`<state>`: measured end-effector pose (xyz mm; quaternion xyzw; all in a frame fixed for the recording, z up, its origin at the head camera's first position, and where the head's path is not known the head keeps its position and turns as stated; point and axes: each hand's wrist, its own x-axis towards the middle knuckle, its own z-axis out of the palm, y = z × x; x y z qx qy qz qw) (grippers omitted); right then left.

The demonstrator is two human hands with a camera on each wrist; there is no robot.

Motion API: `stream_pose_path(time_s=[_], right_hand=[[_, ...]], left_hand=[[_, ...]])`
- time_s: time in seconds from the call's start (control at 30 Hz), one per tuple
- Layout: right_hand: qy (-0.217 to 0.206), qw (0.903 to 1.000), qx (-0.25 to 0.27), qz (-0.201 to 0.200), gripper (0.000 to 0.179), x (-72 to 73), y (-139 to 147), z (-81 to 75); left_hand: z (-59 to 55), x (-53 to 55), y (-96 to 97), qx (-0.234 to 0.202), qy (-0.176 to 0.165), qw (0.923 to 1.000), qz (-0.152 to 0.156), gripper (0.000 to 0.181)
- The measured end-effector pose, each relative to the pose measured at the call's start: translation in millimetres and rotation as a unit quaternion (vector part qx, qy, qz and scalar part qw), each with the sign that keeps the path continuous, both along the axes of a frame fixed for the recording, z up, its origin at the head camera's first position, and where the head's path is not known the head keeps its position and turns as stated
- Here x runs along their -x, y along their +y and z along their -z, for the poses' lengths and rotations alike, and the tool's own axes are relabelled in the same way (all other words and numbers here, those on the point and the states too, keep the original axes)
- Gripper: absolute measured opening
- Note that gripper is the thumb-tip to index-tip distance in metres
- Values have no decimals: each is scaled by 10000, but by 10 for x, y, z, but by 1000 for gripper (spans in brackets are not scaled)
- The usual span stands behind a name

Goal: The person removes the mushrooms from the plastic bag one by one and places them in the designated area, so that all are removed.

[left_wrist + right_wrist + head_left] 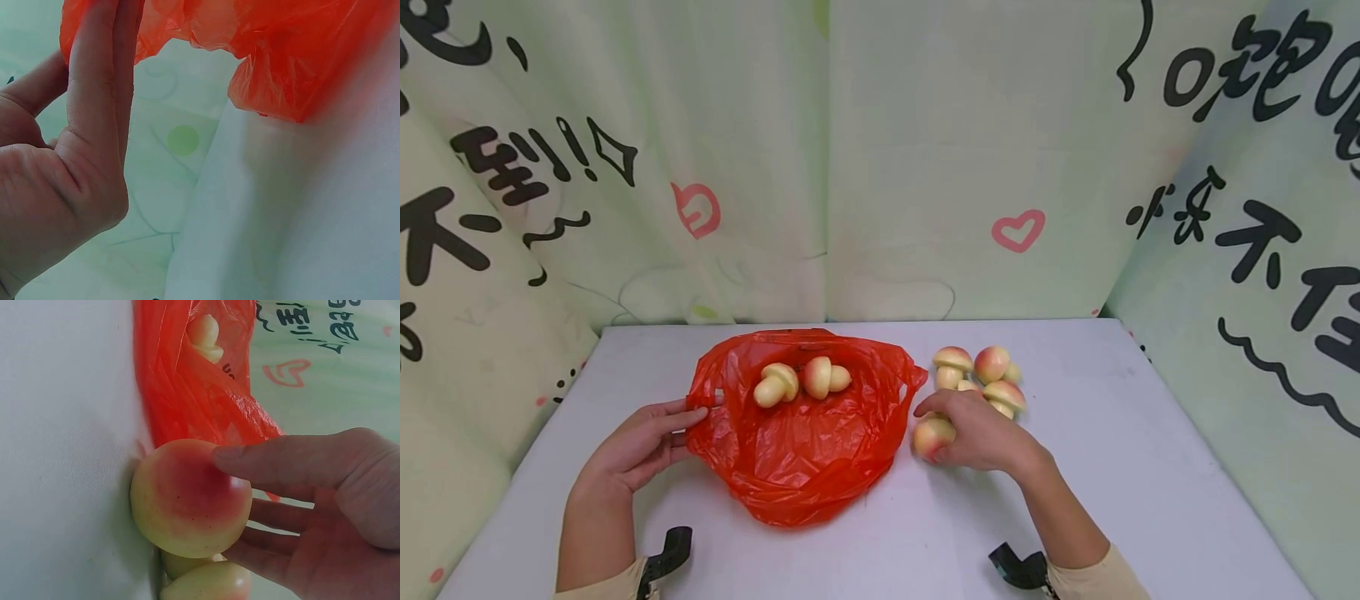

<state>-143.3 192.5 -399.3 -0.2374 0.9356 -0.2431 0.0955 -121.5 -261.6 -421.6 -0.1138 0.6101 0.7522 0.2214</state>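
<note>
Fingers of the right hand (981,433) are gripping a pale mushroom (190,500) with a red-flushed cap, thumb laid on the cap, just right of a red plastic bag (805,467); whether it touches the table (1150,500), I can't tell. On the other side, the left hand (643,446) pinches the bag's left edge, thumb over the plastic and the longer fingers fairly straight. Between the two hands the bag lies with its mouth spread wide, its near side crumpled and shiny. Farther in, two more mushrooms rest inside it just beside each other: one (775,385) with its stem toward the lower left, the other (822,377) with its stem pointing right. Beyond the right hand, a cluster of mushrooms (1003,393) sits close together on the table, at least three, partly hidden by that hand. Behind the table's far edge hangs a pale green curtain (895,167) with black lettering (421,246).
</note>
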Motion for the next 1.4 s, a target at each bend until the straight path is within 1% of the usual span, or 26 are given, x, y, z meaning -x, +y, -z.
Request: stream_pose_path(time_s=[0.13, 0.43, 0.6, 0.73, 0.93, 1.07, 1.27, 1.4], right_hand=[[28, 10000, -20, 43, 45, -4, 0, -18], [-78, 9997, 61, 245, 43, 1, -12, -62], [-203, 9990, 166, 363, 43, -23, -12, -114], [-186, 9984, 273, 461, 39, -47, 1, -168], [241, 9964, 522, 623, 27, -49, 25, -204], [534, 9935, 746, 678, 24, -43, -7, -196], [1009, 9844, 1280, 665, 23, -26, -84, -202], [1141, 9793, 1540, 652, 24, -8, -151, -230]], left_hand=[[9, -2, -7, -10, -17, 10000, -18, 14], [14, -17, -15, -72, -29, 10000, -16, 16], [13, -22, -16, -71, -26, 10000, -19, 16], [4, -21, -14, -62, -6, 10000, -18, 17], [-6, -16, -11, -27, -11, 10000, -18, 14], [-8, -12, -15, -51, 1, 10000, -19, 14], [5, -7, -12, -75, 31, 10000, -17, 14], [16, -3, 2, -65, 42, 10000, -15, 14]])
